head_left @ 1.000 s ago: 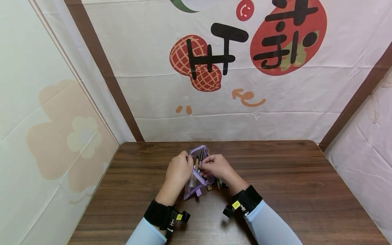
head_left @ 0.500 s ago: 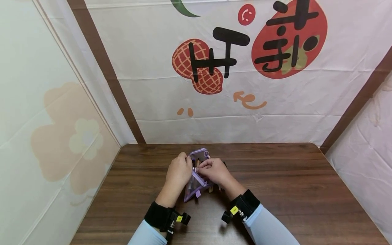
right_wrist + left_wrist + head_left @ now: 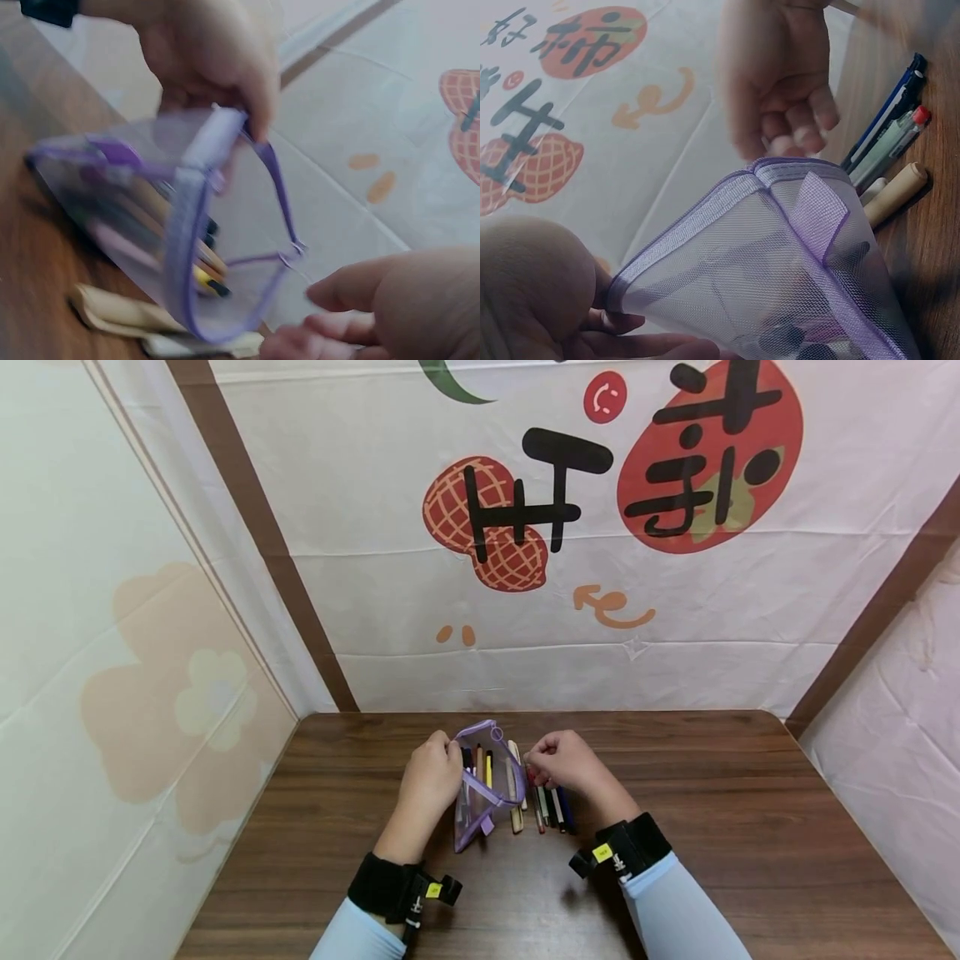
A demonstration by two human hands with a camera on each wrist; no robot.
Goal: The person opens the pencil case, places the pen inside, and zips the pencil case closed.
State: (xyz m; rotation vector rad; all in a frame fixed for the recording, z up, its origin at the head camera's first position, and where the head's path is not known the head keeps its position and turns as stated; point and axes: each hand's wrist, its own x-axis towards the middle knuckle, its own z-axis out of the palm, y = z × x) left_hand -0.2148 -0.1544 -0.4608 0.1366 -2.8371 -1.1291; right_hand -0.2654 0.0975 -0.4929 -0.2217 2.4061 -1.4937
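Note:
A mesh pencil case (image 3: 467, 835) with purple trim stands propped up on the table, its zipped mouth spread wide. My left hand (image 3: 429, 778) pinches the left edge of that mouth. Inside are several pens and pencils, among them a yellow one with a black end (image 3: 210, 282). To the right of the case, my right hand (image 3: 568, 765) hovers over a row of pens (image 3: 553, 810). Its fingers are loosely curled, with nothing visible between them in the left wrist view. A beige stick-like item (image 3: 124, 311) lies right beside the case.
Both hands work above a brown wooden table (image 3: 675, 843). A printed white cloth (image 3: 360, 543) hangs behind its far edge, and more cloth hangs at both sides. A wrist camera on a black band (image 3: 633, 846) sits on the right forearm, another on the left.
My right hand has drawn back out of the case's mouth and moved right, over the loose pens. A yellow, black-ended pen now shows inside. The left hand keeps its grip on the edge.

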